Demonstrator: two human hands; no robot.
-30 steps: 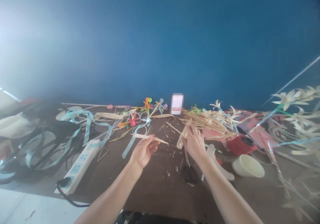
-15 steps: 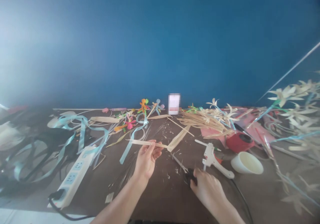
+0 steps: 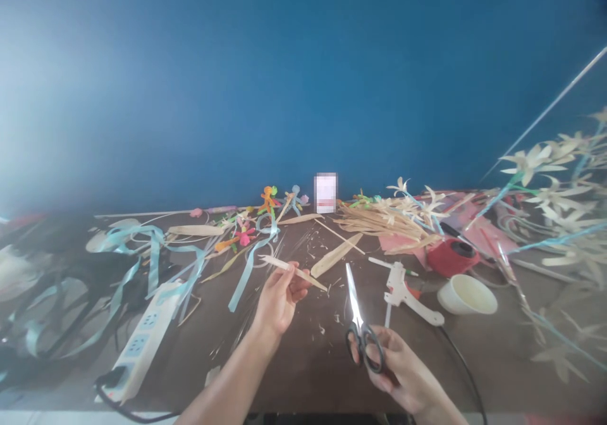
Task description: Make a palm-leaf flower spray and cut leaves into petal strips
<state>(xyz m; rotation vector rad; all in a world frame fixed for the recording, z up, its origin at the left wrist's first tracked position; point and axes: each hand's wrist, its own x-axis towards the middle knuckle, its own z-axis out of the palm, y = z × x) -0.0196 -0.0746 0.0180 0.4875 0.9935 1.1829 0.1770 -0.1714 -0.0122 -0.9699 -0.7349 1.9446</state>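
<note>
Head view: my left hand (image 3: 279, 295) pinches a pale strip (image 3: 303, 274) while my right (image 3: 396, 365) grips scissors (image 3: 358, 317) above the counter (image 3: 303, 374).

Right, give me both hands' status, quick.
Left hand: closed, pinching a pale strip.
Right hand: holding scissors by the handles, blades together, pointing away.

No words, brands, numbers or signs can be read. The small upright card (image 3: 325, 193) by the blue wall (image 3: 303, 83) is blurred into blocks, its print hidden. Left of and nearer than that card, the power strip (image 3: 147, 343) shows no lettering clear enough to read.
</note>
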